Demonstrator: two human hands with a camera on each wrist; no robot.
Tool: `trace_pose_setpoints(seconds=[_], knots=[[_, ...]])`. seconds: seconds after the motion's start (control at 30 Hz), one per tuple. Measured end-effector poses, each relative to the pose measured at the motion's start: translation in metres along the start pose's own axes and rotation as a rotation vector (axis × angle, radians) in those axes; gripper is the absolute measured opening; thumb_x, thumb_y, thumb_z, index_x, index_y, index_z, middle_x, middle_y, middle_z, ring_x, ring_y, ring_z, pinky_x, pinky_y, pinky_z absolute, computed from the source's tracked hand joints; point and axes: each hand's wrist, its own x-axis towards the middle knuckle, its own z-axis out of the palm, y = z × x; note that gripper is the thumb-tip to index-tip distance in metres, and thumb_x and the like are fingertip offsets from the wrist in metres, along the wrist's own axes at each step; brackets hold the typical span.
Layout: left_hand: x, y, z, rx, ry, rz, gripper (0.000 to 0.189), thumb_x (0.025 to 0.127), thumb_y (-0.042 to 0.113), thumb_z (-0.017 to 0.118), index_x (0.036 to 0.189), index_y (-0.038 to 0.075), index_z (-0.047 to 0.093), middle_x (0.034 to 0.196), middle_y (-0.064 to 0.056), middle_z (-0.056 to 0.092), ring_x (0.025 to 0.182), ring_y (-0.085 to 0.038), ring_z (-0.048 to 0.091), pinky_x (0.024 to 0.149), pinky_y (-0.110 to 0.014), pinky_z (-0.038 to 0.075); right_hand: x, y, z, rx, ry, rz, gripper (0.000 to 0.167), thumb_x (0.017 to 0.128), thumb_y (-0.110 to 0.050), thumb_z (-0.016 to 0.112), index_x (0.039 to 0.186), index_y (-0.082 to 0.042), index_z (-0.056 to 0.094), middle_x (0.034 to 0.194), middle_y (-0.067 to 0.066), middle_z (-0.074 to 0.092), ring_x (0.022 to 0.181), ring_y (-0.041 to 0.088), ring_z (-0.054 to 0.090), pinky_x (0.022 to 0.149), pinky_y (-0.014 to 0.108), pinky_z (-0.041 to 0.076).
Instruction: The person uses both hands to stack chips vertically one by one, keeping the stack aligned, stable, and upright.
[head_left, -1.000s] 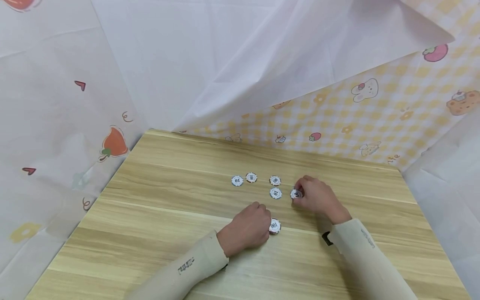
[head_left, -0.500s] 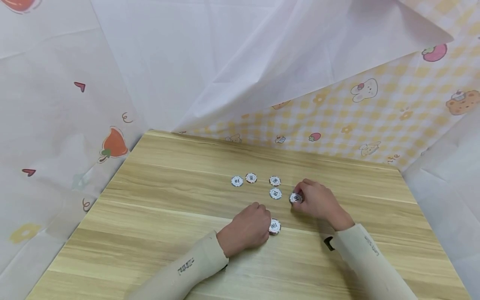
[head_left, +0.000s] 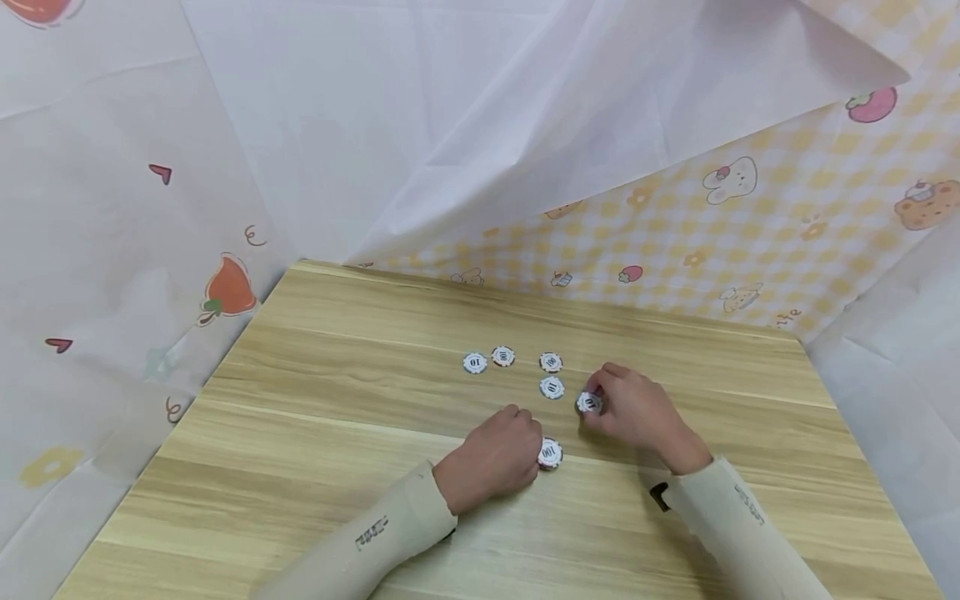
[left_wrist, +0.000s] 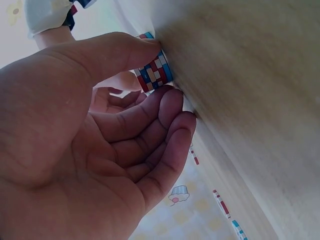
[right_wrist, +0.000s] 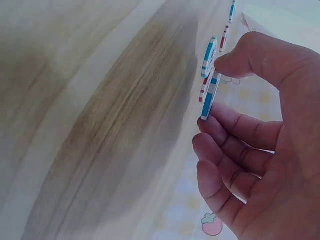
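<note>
A stack of red-edged and blue-edged poker chips (left_wrist: 155, 74) stands on the wooden table. The head view shows a chip marked 100 (head_left: 550, 453) on top of it. My left hand (head_left: 491, 458) grips the stack from the left, thumb on one side and fingers on the other. To its upper right, my right hand (head_left: 637, 415) pinches a blue-edged poker chip marked 10 (head_left: 589, 403) between thumb and forefinger. In the right wrist view this held chip (right_wrist: 210, 97) appears edge-on, with other chips behind it. Whether it touches the table is hard to tell.
Beyond my hands, a 10 chip (head_left: 552, 387) lies just below a 100 chip (head_left: 551, 362). Farther left another 10 chip (head_left: 475, 362) lies beside a 100 chip (head_left: 503, 356). Patterned cloth (head_left: 675, 242) hangs behind the table (head_left: 337, 500).
My right hand has drawn the pinched chip a short way toward me and slightly left. The left hand, the stack and the other chips have stayed in place.
</note>
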Motion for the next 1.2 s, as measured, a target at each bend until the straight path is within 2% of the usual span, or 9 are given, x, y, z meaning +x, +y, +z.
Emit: trace_pose_setpoints(seconds=[0.77,1.2], knots=[[0.001,-0.001,-0.002,0.005,-0.022,0.002,0.016,0.098,0.023,0.072,0.096,0.008,0.077,0.090,-0.002,0.070,0.083,-0.016,0.061,0.082,-0.029,0.050,-0.015,-0.012,0.000,-0.037,0.076,-0.123,0.032,0.082,-0.029,0.087,0.103,-0.007,0.077,0.091,-0.005,0.065,0.073,0.008,0.054,0.063,0.033,0.052],[0.003,-0.002,-0.002,-0.025,-0.048,-0.013,0.016,0.098,0.024,0.074,0.098,0.008,0.077,0.092,-0.002,0.070,0.084,-0.016,0.060,0.083,-0.029,0.051,-0.019,-0.025,-0.003,-0.040,0.072,-0.141,0.028,0.082,-0.030,0.089,0.100,-0.012,0.077,0.093,-0.006,0.067,0.075,0.007,0.055,0.063,0.033,0.051]])
